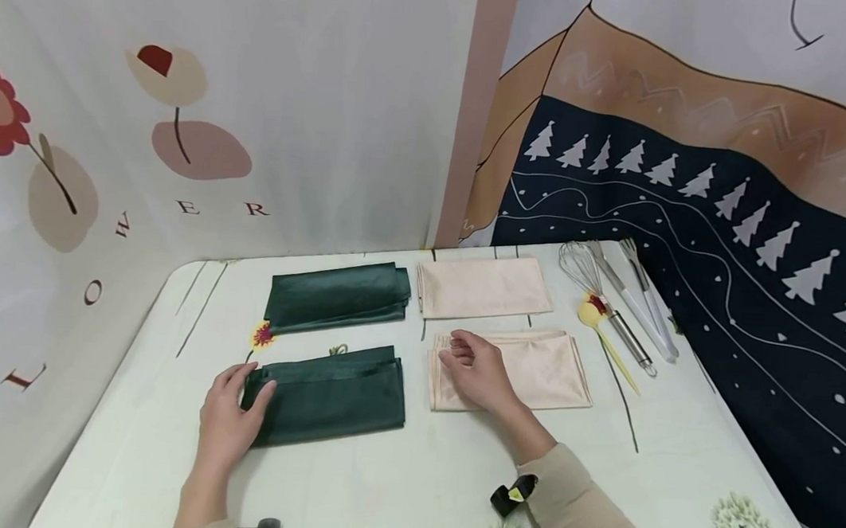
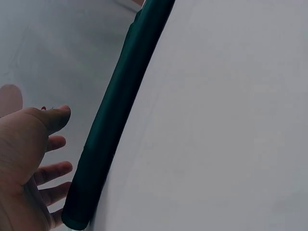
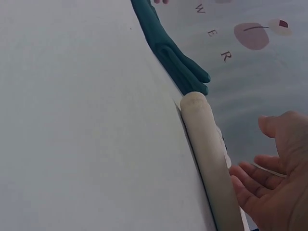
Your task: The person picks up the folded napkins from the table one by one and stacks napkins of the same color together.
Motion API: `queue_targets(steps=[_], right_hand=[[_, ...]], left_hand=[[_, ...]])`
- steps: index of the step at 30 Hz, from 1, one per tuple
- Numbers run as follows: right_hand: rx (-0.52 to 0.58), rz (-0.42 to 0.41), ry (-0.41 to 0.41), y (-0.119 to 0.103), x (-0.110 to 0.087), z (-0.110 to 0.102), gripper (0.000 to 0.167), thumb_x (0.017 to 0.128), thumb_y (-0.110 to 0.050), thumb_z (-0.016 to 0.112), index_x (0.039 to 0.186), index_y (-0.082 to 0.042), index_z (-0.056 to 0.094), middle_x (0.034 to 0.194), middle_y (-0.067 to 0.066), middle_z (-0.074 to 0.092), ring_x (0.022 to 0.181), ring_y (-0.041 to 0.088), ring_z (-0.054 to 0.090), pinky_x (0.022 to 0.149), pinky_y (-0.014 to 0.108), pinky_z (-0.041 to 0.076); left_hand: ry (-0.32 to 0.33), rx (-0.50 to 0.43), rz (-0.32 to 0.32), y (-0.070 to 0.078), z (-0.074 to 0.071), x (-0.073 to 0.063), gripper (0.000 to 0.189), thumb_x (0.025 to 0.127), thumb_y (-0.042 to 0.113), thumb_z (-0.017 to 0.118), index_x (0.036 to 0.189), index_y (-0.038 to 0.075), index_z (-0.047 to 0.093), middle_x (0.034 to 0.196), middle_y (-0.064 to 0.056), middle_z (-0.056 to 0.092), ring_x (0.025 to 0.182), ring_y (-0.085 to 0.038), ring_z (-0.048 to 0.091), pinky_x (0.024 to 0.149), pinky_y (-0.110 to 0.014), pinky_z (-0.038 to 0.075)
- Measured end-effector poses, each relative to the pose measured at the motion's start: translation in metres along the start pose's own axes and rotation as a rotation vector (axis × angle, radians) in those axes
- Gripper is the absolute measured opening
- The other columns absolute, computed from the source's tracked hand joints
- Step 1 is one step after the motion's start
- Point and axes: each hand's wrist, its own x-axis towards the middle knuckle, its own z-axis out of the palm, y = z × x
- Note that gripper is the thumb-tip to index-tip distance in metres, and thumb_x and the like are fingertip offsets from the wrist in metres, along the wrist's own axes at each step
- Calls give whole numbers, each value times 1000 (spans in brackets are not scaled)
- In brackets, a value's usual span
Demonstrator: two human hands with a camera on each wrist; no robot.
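Nearer me on the left lies a folded dark green satin cloth (image 1: 340, 403). My left hand (image 1: 228, 417) is at its left end, fingertips along the edge and thumb over the top. In the left wrist view, that hand's fingers (image 2: 55, 172) are spread beside the green fold. Over the left part of a folded peach satin cloth (image 1: 546, 372) is my right hand (image 1: 480, 371), with fingers loosely bent and nothing in them. The right wrist view has its fingers (image 3: 252, 180) close beside the rolled-looking peach edge (image 3: 207, 139).
Behind these are a second folded green cloth (image 1: 335, 299) and a second folded peach cloth (image 1: 486, 289). On the right lie a whisk (image 1: 623, 334), a yellow spoon (image 1: 593, 313) and metal tongs (image 1: 647, 300). Printed curtains (image 1: 344, 116) stand along the table's back.
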Motion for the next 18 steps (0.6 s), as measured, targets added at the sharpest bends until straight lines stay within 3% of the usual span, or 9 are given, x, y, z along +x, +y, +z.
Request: queue_targets(steps=[11,18], right_hand=[[-52,-43,-60,-7,4,23,41,95,-15,73,127,7,63,108,13,68,95,21,66,80,30,56],[-94,-57,-82,-11,4,37,37,94,-16,74,123,5,65,104,13,69,80,13,63,78,32,55]], left_hand=[[-40,24,-86,-16,-7,0,63,103,38,59,146,-6,45,148,-33,37,132,-51,41,110,-64,33],[-92,29,-82,-16,-8,0,66,103,41,57,146,-8,44,139,-33,47,125,-48,49,106,-64,38]])
